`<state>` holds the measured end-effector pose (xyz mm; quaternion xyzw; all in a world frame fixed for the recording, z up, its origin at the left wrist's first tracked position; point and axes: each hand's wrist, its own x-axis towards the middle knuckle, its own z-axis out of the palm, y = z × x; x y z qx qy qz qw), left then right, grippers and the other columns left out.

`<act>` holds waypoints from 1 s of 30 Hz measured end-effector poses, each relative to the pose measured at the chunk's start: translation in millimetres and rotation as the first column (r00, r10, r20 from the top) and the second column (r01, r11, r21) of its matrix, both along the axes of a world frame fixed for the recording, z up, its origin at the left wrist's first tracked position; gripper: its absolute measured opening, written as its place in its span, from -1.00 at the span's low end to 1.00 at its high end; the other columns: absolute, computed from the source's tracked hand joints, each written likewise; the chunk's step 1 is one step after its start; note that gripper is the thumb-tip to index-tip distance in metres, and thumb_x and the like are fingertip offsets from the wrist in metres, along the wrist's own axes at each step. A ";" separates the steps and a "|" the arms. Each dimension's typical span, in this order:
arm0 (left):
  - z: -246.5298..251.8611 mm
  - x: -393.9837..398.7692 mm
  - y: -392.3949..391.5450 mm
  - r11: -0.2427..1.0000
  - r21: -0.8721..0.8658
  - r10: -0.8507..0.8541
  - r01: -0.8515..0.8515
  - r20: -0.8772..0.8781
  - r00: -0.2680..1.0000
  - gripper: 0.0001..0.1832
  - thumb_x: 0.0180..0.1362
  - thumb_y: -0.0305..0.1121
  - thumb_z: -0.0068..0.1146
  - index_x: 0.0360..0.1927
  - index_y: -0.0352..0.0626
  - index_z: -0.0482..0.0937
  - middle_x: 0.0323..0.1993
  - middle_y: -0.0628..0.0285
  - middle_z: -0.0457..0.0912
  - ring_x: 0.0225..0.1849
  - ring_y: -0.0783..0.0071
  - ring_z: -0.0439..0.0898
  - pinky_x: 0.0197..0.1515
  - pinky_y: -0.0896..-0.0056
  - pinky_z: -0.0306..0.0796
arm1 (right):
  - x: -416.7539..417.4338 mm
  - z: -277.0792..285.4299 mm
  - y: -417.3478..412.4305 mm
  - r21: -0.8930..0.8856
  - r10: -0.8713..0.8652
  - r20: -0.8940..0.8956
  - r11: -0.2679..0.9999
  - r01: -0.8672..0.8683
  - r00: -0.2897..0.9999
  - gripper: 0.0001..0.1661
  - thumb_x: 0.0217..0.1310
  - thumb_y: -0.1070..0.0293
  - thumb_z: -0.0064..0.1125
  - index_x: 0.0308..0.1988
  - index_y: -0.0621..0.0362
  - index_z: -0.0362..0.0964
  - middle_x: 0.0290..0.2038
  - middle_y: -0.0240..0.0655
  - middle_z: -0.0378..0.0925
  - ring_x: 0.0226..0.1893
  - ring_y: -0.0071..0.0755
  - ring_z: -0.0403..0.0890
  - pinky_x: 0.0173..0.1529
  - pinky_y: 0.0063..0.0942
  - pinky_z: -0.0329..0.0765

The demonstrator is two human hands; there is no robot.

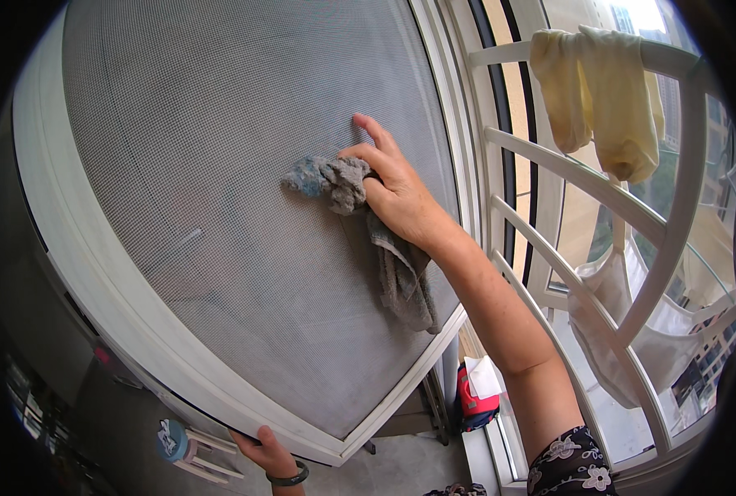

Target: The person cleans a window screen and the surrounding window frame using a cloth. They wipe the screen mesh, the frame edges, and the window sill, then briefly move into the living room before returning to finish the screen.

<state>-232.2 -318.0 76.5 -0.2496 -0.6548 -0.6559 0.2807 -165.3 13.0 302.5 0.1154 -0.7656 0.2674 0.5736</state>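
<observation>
A large window screen of grey mesh [250, 260] in a white frame [114, 248] stands before me, swung out at an angle. My right hand [393, 186] grips a bunched grey cloth [349, 180], its bluish end pressed against the mesh. The rest of the cloth hangs below my palm, and my index finger stretches up along the mesh. Low down, my left hand [269, 451] holds the bottom edge of the frame, with its fingers partly hidden behind it. A dark bangle [288, 476] circles my left wrist.
White window bars [566, 161] run along the right, with a yellowish cloth item [616, 99] and a white garment [628, 322] hanging there. A blue-topped stool [176, 441] stands on the grey floor at lower left. Beneath my right arm sits a red and navy bag [476, 397].
</observation>
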 end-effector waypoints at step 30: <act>109.5 146.5 131.9 0.638 0.063 -0.715 0.767 -0.322 0.621 -0.29 0.16 0.02 -0.13 0.23 -0.26 0.04 0.16 -0.05 0.20 0.16 0.24 0.25 0.16 0.28 0.12 | -1.5 -9.0 -18.1 0.027 0.034 -0.054 0.999 -0.032 0.998 -0.58 -0.06 0.58 -0.26 -0.11 0.18 0.27 0.23 0.04 0.00 0.22 0.11 0.08 0.26 -0.20 0.08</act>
